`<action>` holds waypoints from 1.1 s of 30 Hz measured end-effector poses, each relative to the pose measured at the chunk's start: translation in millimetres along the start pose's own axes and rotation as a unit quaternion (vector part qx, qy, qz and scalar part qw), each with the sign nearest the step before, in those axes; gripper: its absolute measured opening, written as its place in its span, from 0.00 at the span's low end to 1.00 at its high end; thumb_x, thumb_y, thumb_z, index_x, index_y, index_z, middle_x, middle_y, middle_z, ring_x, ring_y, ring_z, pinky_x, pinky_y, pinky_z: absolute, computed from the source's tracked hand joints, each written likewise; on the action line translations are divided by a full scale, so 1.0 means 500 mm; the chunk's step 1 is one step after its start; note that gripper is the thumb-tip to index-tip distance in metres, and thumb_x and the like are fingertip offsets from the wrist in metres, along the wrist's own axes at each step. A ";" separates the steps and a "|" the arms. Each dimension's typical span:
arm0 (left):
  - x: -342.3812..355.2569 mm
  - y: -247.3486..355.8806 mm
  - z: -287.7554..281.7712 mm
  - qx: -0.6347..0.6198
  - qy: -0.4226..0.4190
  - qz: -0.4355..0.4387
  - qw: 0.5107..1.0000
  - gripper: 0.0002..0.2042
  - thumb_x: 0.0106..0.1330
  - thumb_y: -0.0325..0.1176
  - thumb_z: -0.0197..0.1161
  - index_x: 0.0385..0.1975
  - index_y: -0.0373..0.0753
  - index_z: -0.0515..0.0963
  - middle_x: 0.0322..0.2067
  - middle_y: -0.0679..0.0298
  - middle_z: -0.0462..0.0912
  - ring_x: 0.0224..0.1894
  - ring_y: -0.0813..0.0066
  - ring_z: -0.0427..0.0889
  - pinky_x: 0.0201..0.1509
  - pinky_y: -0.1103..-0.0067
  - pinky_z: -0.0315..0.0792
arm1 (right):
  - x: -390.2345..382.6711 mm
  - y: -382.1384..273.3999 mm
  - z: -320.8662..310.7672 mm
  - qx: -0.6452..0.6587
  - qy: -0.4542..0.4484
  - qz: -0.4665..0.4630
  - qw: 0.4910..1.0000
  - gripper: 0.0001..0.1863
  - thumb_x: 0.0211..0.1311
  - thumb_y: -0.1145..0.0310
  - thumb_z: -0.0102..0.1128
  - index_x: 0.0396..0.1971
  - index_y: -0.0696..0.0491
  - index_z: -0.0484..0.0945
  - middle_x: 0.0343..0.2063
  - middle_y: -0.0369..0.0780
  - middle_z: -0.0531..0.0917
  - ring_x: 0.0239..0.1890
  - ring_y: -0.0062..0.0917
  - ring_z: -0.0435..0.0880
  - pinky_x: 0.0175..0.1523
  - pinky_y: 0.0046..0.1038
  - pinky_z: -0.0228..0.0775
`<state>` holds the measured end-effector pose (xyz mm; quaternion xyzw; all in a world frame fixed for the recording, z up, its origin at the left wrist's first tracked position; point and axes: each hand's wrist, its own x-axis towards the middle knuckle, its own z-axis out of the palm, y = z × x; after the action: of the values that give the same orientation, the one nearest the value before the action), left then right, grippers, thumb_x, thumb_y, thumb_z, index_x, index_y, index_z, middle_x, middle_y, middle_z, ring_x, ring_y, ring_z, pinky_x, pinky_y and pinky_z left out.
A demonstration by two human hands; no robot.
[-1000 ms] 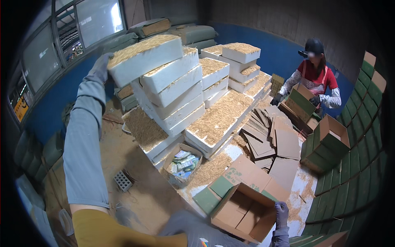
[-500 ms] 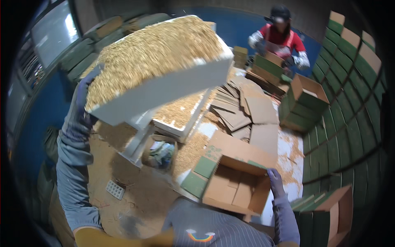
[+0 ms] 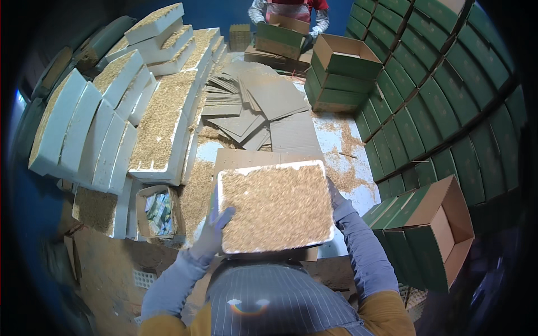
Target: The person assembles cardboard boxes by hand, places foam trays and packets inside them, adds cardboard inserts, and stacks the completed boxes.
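Observation:
A white foam box [image 3: 274, 250], filled to the rim with loose golden-brown chaff, is held level in front of my body. My left hand [image 3: 210, 234] grips its left side, thumb over the rim. Along the opposite side, my right hand [image 3: 339, 199] holds it, its fingertips partly hidden by the box. Both hands wear purplish gloves. Beneath it lies a cardboard box, mostly covered, with a brown flap [image 3: 246, 156] showing beyond the far rim. Whether the foam box touches the cardboard cannot be made out.
Stacked foam boxes of chaff [image 3: 159, 120] fill the left. A small carton of packets [image 3: 159, 213] stands near them. Flat cardboard sheets [image 3: 269, 95] lie ahead. Green cartons [image 3: 437, 112] wall the right; open ones [image 3: 434, 241] lie near. Across, a co-worker [image 3: 288, 14] handles a carton [image 3: 280, 39].
The foam box has come down from the upper left, levelled out, and now covers the open cardboard box. My right hand has left the cardboard box's edge and taken the foam box's right side.

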<state>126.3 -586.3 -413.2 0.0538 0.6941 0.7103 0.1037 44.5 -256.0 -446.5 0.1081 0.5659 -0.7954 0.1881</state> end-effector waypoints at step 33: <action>-0.077 0.020 -0.199 0.443 0.298 -0.108 0.839 0.13 0.62 0.38 0.60 0.39 0.35 0.76 0.50 0.54 0.75 0.50 0.57 0.76 0.53 0.69 0.72 | 0.420 -0.211 -0.306 -0.396 0.192 -0.287 0.851 0.07 0.57 0.70 0.60 0.32 0.58 0.82 0.29 0.32 0.81 0.31 0.16 0.77 0.37 0.21 0.70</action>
<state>141.1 -692.0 -403.6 -0.1954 0.9336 0.2928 -0.0666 -196.4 -118.9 -488.0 0.0084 0.8634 -0.4862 -0.1342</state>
